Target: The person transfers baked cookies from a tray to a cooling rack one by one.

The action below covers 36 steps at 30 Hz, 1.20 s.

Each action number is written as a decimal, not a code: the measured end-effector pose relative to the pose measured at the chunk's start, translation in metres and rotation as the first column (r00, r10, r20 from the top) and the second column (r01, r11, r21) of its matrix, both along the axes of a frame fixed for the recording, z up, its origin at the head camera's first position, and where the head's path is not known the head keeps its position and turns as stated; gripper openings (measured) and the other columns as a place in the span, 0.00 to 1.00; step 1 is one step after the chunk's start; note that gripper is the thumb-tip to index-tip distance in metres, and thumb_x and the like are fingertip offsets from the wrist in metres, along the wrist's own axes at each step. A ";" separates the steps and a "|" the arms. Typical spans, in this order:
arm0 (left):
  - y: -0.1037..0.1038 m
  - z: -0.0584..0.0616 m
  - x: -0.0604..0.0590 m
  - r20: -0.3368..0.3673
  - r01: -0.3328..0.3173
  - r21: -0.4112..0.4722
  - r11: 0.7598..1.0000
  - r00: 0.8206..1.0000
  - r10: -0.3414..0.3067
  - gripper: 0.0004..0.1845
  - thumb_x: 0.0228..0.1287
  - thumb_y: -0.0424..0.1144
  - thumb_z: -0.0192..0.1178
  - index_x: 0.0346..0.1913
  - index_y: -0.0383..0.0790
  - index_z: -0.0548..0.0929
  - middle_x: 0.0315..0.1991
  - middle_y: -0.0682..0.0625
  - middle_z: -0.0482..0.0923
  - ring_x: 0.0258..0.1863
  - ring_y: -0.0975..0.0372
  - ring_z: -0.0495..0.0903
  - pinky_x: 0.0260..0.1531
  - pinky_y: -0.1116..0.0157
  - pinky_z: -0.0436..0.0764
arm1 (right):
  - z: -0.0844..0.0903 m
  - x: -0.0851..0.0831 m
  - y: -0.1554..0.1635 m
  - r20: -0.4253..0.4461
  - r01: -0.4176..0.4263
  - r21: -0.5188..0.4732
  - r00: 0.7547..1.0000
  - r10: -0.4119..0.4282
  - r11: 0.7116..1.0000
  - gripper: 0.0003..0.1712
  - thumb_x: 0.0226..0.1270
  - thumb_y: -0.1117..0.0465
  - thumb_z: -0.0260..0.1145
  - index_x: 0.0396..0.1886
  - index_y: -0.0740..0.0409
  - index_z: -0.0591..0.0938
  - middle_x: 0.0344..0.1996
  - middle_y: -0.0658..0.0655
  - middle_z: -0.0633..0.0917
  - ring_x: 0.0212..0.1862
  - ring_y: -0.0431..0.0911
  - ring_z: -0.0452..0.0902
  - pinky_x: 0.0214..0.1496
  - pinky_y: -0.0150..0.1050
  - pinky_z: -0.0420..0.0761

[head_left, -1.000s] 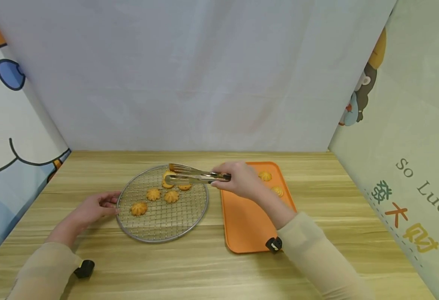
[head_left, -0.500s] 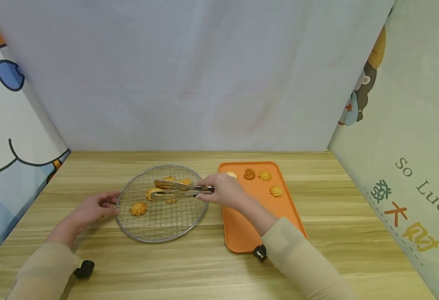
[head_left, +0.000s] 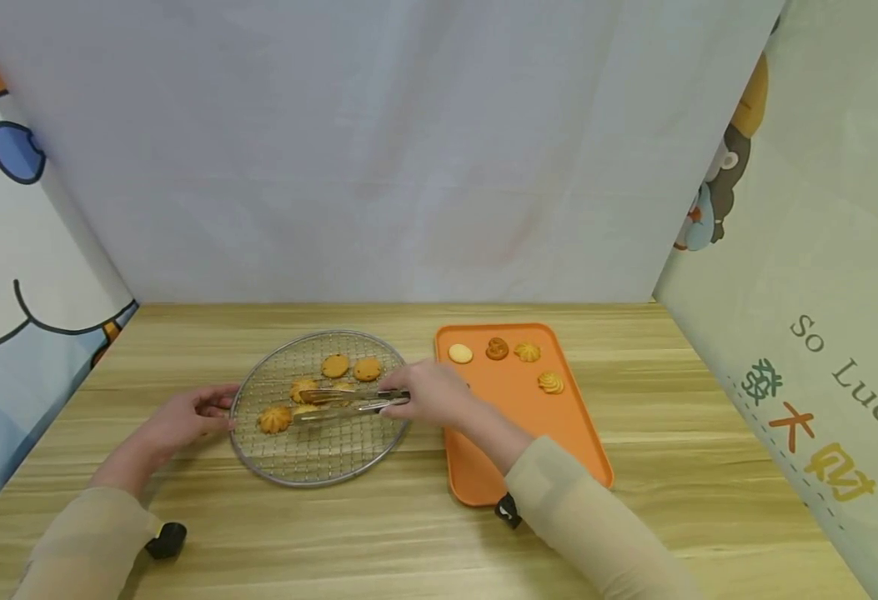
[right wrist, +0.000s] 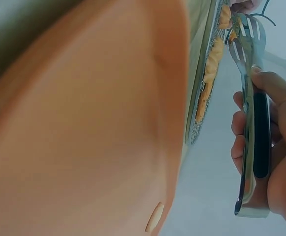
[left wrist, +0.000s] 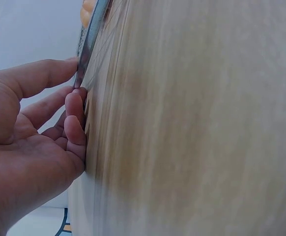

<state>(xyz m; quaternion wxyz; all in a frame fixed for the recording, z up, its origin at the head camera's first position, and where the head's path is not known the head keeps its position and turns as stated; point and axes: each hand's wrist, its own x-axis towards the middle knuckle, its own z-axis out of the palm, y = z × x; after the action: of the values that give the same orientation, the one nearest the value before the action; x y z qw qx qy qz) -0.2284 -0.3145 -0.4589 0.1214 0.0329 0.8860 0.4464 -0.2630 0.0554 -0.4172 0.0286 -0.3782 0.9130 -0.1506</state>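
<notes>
Two hands at work on the bench. Left hand at the near-left edge of a round wire rack: thumb on top of the rim, index finger under it, pinching it; other fingers loosely curled.

Right hand has fingers and thumb wrapped round metal tongs with dark grip inserts, thumb on the upper arm. Tong tips sit low over the rack, slightly apart, around one cookie. Can't tell if they're clamping it.

Rest of the rack: two flat round cookies toward the back, plus three ridged cookies, one partly behind the tongs.

Orange tray lies beside the rack, apart from it, partly under the right forearm. Four visible cookies toward its far end: pale oval, brown pretzel shape, ridged star, swirl.

White curtain behind.
</notes>
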 end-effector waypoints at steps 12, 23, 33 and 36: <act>-0.001 -0.002 0.000 -0.004 0.008 -0.011 1.000 1.000 -0.008 0.37 0.60 0.37 0.64 0.67 0.24 0.61 0.55 0.32 0.69 0.41 0.64 0.71 0.33 0.70 0.74 | -0.009 -0.002 -0.006 -0.031 -0.013 0.079 0.999 0.015 0.997 0.23 0.60 0.45 0.67 0.54 0.45 0.82 0.54 0.46 0.81 0.55 0.44 0.78 0.43 0.39 0.80; -0.003 -0.004 -0.001 -0.002 0.006 -0.017 1.000 1.000 -0.006 0.37 0.60 0.36 0.63 0.68 0.24 0.60 0.55 0.32 0.68 0.41 0.64 0.70 0.32 0.69 0.74 | -0.009 -0.002 -0.005 -0.056 -0.018 0.076 0.998 0.022 0.997 0.23 0.58 0.46 0.68 0.53 0.44 0.83 0.55 0.47 0.81 0.51 0.44 0.79 0.39 0.35 0.80; -0.004 -0.007 -0.003 -0.004 0.005 -0.018 1.000 1.000 -0.005 0.36 0.60 0.36 0.63 0.68 0.25 0.60 0.54 0.32 0.69 0.41 0.63 0.70 0.32 0.69 0.74 | -0.003 -0.001 0.006 0.016 0.003 0.033 1.000 -0.003 0.999 0.24 0.58 0.47 0.69 0.55 0.44 0.81 0.54 0.46 0.81 0.49 0.42 0.79 0.33 0.32 0.76; -0.003 -0.006 -0.002 -0.002 0.004 -0.017 1.000 1.000 -0.004 0.37 0.60 0.36 0.63 0.68 0.24 0.60 0.55 0.32 0.69 0.41 0.63 0.70 0.32 0.69 0.74 | 0.001 -0.001 0.010 0.016 0.009 0.009 1.000 -0.009 1.000 0.23 0.58 0.47 0.69 0.54 0.45 0.82 0.52 0.47 0.83 0.45 0.42 0.80 0.29 0.30 0.73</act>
<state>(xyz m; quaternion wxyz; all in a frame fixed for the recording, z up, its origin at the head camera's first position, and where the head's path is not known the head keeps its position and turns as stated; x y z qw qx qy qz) -0.2308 -0.3174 -0.4653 0.1218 0.0340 0.8899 0.4384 -0.2641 0.0656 -0.4163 0.0369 -0.3728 0.9150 -0.1498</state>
